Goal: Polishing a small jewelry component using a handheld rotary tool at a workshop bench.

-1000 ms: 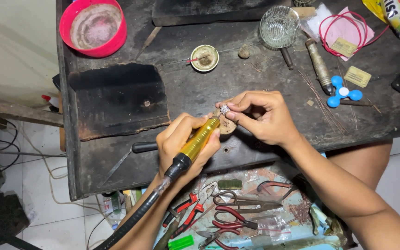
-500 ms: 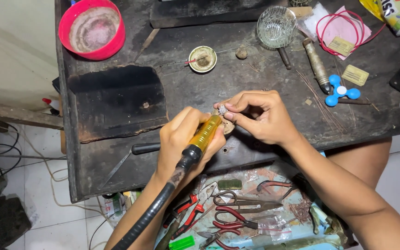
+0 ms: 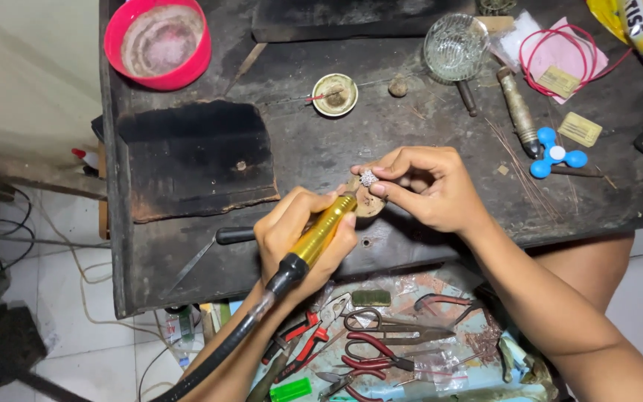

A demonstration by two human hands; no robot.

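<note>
My left hand [image 3: 299,234] grips a gold rotary handpiece [image 3: 323,229] with a black flexible shaft [image 3: 225,357] trailing down to the lower left. Its tip meets a small sparkly silver piece [image 3: 368,178], which my right hand [image 3: 426,186] pinches between thumb and fingertips. Both hands hover over a small round wooden peg [image 3: 370,202] near the front edge of a dark, worn workbench [image 3: 314,141].
A pink bowl [image 3: 158,41] sits far left, a small round tin [image 3: 335,94] and a glass dish [image 3: 455,47] farther back. A blue spinner [image 3: 554,155] and a wooden-handled tool [image 3: 516,110] lie right. Below the bench, a tray holds red-handled pliers [image 3: 303,339] and scissors [image 3: 388,324].
Both hands stay at the peg; the handpiece has shifted only slightly against the silver piece. The view has moved a little.
</note>
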